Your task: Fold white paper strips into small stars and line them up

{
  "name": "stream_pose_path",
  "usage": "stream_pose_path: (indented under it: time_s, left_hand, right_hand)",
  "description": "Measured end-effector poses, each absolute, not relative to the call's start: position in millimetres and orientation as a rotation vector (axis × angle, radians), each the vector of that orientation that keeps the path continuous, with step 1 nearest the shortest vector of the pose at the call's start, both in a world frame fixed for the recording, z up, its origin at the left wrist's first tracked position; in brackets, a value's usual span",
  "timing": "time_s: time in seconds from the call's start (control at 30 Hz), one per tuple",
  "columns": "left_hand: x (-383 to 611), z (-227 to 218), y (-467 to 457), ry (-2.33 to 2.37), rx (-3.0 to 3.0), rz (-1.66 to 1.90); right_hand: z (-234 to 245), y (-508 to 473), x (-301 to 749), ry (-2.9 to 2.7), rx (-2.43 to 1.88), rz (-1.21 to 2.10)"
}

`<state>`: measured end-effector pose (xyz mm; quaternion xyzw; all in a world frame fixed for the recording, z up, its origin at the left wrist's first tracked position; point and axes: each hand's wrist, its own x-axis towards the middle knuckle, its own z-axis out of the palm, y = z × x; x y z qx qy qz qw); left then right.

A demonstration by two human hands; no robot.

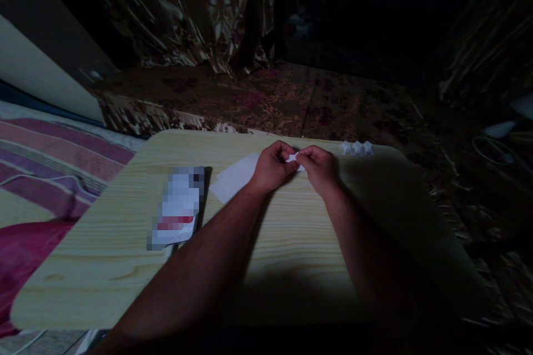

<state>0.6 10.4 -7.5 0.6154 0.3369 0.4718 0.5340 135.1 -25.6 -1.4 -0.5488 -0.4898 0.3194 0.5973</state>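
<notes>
Over the wood-grained table (297,238), left hand (270,167) and right hand (321,167) pinch a small, angular white paper piece (293,158).

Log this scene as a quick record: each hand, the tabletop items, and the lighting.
Left hand: fingertips on small white paper piece
Right hand: fingertips on the same piece
Surface: light wood-grain table
Beside left hand: white paper sheets
Further left: flat object, pixelated, identity unclear
Far edge, right: three white stars in a row
Lighting: dim
</notes>
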Motion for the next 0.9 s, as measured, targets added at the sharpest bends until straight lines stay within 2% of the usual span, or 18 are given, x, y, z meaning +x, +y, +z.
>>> stream_pose_path:
  time_s: [0.9]
  left_hand:
    - [1.9,-0.9,9.7,0.796,1.341,1.203]
  right_hand:
    - [-4.7,-22.9,136.3,-1.160,-1.269,0.766]
